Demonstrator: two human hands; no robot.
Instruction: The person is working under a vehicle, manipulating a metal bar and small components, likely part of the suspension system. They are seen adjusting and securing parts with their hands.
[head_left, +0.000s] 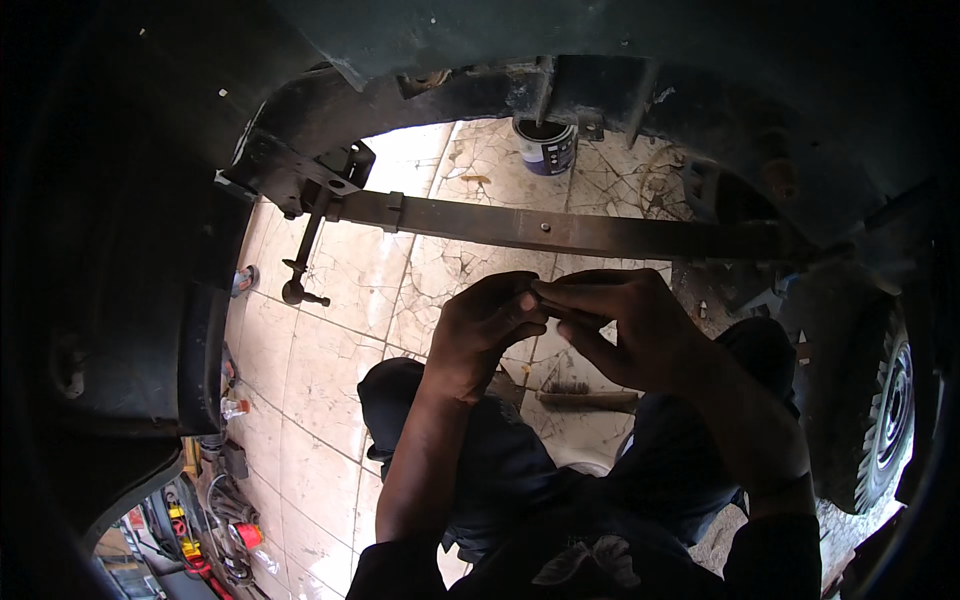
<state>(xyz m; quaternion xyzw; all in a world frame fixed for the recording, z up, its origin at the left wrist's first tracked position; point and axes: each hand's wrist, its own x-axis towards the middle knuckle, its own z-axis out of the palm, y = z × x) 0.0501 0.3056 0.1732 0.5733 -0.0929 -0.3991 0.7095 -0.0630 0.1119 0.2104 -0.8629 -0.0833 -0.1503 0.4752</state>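
Note:
My left hand point(480, 335) and my right hand point(640, 325) meet in front of my knees, fingertips pressed together. Both are closed in a pinch. Whatever lies between the fingers is too dark and small to make out. Just beyond the hands, a long dark steel bar point(480, 222), like a leaf spring, runs across under the vehicle body. At its left end a rod point(311, 240) with a ball-shaped joint hangs down.
Dark body panels point(500, 30) arch overhead and down the left side. A paint can point(547, 150) stands on the cracked tile floor point(330, 370) beyond the bar. A tyre point(880, 430) is at the right. Tools and a red-capped container point(245, 535) lie lower left.

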